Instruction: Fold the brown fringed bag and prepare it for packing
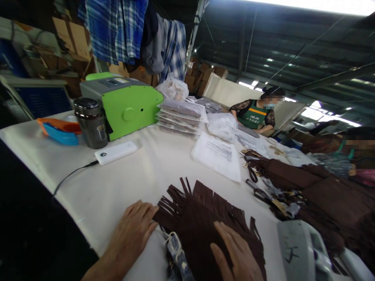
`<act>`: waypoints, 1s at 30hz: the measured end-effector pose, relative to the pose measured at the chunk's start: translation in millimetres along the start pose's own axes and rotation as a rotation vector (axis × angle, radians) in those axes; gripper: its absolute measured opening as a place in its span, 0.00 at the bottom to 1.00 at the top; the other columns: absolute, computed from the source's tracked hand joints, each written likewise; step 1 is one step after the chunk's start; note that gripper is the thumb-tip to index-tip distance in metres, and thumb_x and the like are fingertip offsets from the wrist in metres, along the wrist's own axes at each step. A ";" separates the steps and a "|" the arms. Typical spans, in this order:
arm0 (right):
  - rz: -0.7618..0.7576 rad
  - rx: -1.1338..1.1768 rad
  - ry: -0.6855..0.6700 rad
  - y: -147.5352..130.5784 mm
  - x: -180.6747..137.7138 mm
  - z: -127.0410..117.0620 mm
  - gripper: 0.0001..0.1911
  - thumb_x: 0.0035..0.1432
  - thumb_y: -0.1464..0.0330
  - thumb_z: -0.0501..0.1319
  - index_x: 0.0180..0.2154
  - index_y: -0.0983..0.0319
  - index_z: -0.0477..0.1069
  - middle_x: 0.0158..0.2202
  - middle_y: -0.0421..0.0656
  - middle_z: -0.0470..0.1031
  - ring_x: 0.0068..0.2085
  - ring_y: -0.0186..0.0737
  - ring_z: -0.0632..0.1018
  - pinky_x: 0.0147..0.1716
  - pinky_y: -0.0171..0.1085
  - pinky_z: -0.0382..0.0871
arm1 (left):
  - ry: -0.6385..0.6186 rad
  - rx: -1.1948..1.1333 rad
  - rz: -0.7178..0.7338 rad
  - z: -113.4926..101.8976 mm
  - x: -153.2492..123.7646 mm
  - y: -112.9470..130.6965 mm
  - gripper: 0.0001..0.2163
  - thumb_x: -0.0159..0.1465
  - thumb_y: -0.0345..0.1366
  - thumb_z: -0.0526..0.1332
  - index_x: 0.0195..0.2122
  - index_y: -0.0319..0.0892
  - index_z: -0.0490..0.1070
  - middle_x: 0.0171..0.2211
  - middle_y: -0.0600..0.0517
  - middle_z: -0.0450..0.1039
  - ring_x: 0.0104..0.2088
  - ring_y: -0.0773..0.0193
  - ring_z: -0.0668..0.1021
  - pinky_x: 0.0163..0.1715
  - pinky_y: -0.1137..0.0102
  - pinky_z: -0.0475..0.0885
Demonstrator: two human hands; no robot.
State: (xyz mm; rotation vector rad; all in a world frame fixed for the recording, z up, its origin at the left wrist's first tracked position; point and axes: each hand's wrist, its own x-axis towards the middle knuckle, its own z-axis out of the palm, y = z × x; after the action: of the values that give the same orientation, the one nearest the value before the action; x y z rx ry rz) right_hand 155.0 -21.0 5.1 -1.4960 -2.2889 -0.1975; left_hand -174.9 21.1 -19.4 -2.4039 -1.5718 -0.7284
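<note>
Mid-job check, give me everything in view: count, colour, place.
Table: 1, white, foreground
Fringed piece: 1, brown, front centre
Wrapped fittings: count unclear, metallic, beside it
Machine: 1, green and grey, back left
Flask: 1, grey, by machine
Plastic items: perhaps 2, orange and blue, left
Cabled device: 1, white, before flask
Bagged stack: 1, greyish, beside machine
Printed packaging: count unclear, white, mid-table
Brown goods: several, brown, right
Grey device: 1, grey, lower right
Hanging clothes: several, mostly blue, upper left
Cartons: many, brown, background
Coworkers: at least 2, one green-aproned, right
Left hand: 1, bare, piece's left edge
Right hand: 1, bare, on piece
</note>
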 end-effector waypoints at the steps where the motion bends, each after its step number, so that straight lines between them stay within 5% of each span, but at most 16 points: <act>1: 0.015 0.090 -0.035 -17.8 19.6 -4.1 0.20 0.63 0.62 0.58 0.56 0.57 0.69 0.51 0.45 0.76 0.50 0.48 0.77 0.48 0.42 0.70 | -0.029 0.007 -0.010 -1.9 -0.5 0.7 0.11 0.64 0.35 0.58 0.47 0.45 0.71 0.40 0.51 0.77 0.42 0.54 0.76 0.45 0.59 0.67; 4: 0.049 0.290 -0.155 -70.2 80.4 -9.1 0.20 0.60 0.61 0.61 0.54 0.57 0.70 0.52 0.45 0.75 0.53 0.48 0.74 0.53 0.43 0.68 | -0.125 0.002 -0.064 -9.3 -6.9 2.7 0.11 0.62 0.33 0.59 0.45 0.45 0.72 0.38 0.51 0.76 0.40 0.54 0.76 0.44 0.59 0.66; 7: 0.077 0.286 -0.365 -106.2 130.5 -0.9 0.39 0.51 0.62 0.68 0.62 0.66 0.60 0.63 0.54 0.62 0.63 0.56 0.63 0.61 0.50 0.58 | -0.170 -0.021 -0.106 -15.3 -17.9 4.3 0.07 0.63 0.32 0.58 0.41 0.46 0.73 0.36 0.52 0.76 0.38 0.56 0.76 0.43 0.60 0.65; 10: 0.123 0.153 -0.597 -120.7 160.7 14.2 0.58 0.38 0.59 0.75 0.65 0.70 0.51 0.66 0.63 0.52 0.64 0.65 0.58 0.60 0.56 0.56 | -0.099 -0.060 -0.105 -16.0 -27.9 4.5 0.07 0.64 0.33 0.57 0.41 0.47 0.72 0.34 0.53 0.75 0.36 0.57 0.76 0.43 0.61 0.64; 12: 0.126 0.102 -0.672 -121.1 170.6 22.3 0.61 0.32 0.61 0.77 0.65 0.69 0.52 0.63 0.63 0.58 0.61 0.66 0.62 0.56 0.56 0.61 | -0.046 -0.104 -0.098 -14.9 -31.4 3.4 0.07 0.65 0.33 0.57 0.42 0.48 0.71 0.34 0.54 0.75 0.35 0.59 0.76 0.43 0.62 0.63; 15: 0.083 0.117 -0.673 -113.8 175.1 28.6 0.46 0.35 0.66 0.74 0.57 0.67 0.63 0.53 0.57 0.69 0.54 0.60 0.69 0.49 0.49 0.67 | 0.002 -0.184 -0.097 -15.2 -29.5 0.8 0.07 0.65 0.33 0.57 0.43 0.48 0.70 0.34 0.56 0.75 0.34 0.60 0.76 0.43 0.63 0.64; 19: 0.034 0.180 -0.642 -100.2 168.6 37.9 0.22 0.39 0.76 0.66 0.41 0.64 0.70 0.45 0.50 0.71 0.44 0.48 0.74 0.42 0.40 0.68 | 0.072 -0.271 -0.113 -19.6 -15.4 -2.3 0.06 0.67 0.33 0.55 0.43 0.46 0.69 0.34 0.56 0.75 0.35 0.62 0.77 0.42 0.64 0.65; 23: -0.027 0.377 -0.565 -92.5 158.3 48.3 0.18 0.40 0.80 0.58 0.36 0.61 0.68 0.35 0.42 0.73 0.37 0.40 0.74 0.37 0.35 0.64 | 0.039 -0.252 -0.142 -20.1 1.8 -4.7 0.08 0.68 0.33 0.53 0.44 0.43 0.70 0.36 0.52 0.76 0.36 0.59 0.77 0.41 0.62 0.69; 30: 0.099 0.656 -0.340 -74.3 150.9 29.1 0.11 0.45 0.79 0.56 0.31 0.60 0.68 0.29 0.36 0.71 0.32 0.35 0.72 0.33 0.32 0.63 | -0.246 -0.242 -0.100 -2.8 24.1 1.1 0.18 0.59 0.20 0.50 0.45 0.39 0.73 0.48 0.41 0.75 0.50 0.49 0.74 0.52 0.50 0.67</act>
State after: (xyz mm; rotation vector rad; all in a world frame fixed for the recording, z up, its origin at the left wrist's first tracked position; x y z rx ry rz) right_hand 28.0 85.3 46.3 -1.3399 -2.1857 0.8139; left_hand -167.0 39.0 -5.1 -2.6925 -1.8017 -0.6993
